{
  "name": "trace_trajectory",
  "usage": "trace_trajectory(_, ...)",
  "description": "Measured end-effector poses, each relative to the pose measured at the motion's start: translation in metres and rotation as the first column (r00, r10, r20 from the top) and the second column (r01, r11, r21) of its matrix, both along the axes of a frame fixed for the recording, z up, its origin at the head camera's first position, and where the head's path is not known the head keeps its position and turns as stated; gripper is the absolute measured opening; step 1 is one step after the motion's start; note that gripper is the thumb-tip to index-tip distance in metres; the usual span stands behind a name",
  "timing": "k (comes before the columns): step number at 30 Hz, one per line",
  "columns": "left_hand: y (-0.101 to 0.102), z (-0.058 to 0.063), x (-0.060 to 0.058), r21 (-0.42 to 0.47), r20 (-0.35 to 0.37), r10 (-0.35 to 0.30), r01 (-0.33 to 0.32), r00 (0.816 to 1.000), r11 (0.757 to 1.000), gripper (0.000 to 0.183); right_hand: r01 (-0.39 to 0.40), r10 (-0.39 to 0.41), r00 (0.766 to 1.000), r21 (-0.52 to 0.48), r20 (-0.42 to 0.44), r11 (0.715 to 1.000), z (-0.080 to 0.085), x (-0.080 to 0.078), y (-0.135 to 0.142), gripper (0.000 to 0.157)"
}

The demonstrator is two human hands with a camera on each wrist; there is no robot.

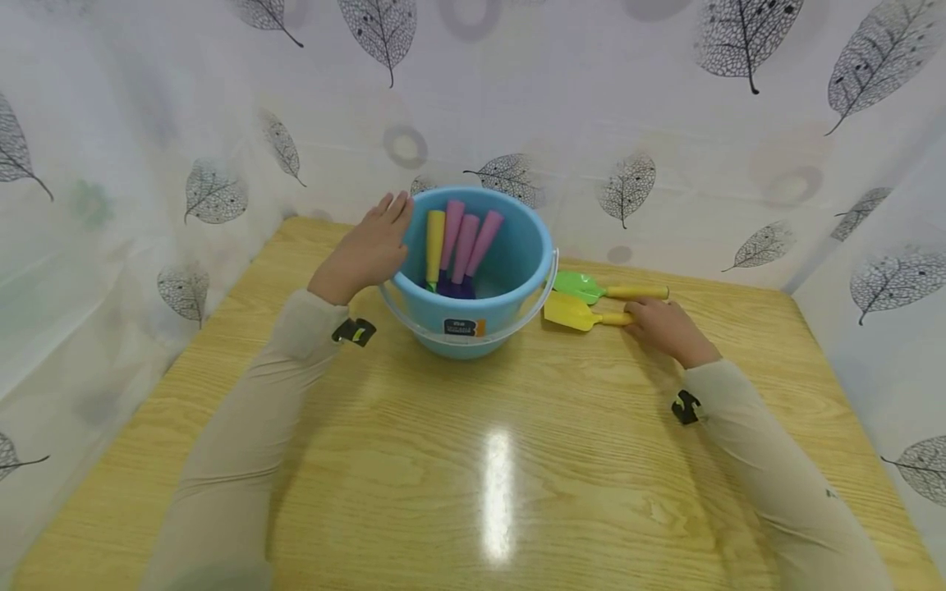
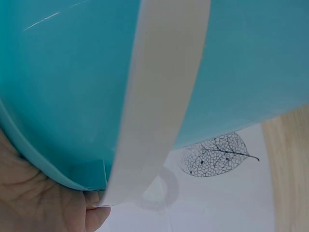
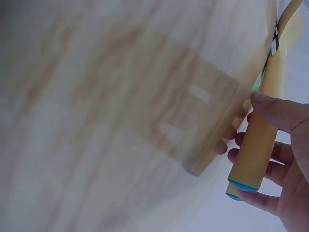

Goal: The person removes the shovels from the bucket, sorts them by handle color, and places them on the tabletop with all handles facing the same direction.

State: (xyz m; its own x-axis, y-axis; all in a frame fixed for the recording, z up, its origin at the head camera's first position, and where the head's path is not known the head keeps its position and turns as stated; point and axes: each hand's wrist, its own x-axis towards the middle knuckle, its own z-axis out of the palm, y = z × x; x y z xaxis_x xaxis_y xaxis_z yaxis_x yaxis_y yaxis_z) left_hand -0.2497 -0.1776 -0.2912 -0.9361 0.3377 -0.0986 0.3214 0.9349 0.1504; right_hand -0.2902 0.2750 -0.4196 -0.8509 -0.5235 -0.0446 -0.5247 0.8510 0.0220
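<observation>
My left hand rests along the left rim of a light blue bucket, fingers extended. In the left wrist view the palm lies against the rim, near the white bucket handle. Inside the bucket stand three pink-purple handles and one yellow handle, grips upward. To the bucket's right, my right hand pinches the handle of a yellow toy shovel low over the table. The right wrist view shows thumb and fingers around that handle. A green toy shovel with a yellow handle lies just behind.
The wooden table reaches back to a white curtain printed with dark leaves. The bucket's white handle hangs down across its front, over a small dark label. A bright light reflection shows on the tabletop.
</observation>
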Motion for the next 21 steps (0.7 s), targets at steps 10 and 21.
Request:
trace_trajectory(10, 0.001, 0.001, 0.001, -0.004, 0.001, 0.004, -0.004, 1.000, 1.000, 0.060, 0.041, -0.041, 0.999, 0.004, 0.021, 0.999, -0.002, 0.000, 0.006, 0.036)
trace_trajectory(21, 0.002, 0.001, 0.001, -0.001, 0.002, 0.007, -0.007, 1.000, 1.000, 0.061, 0.057, -0.057, 0.998, 0.003, 0.017, 0.998, 0.009, 0.003, 0.008, 0.048)
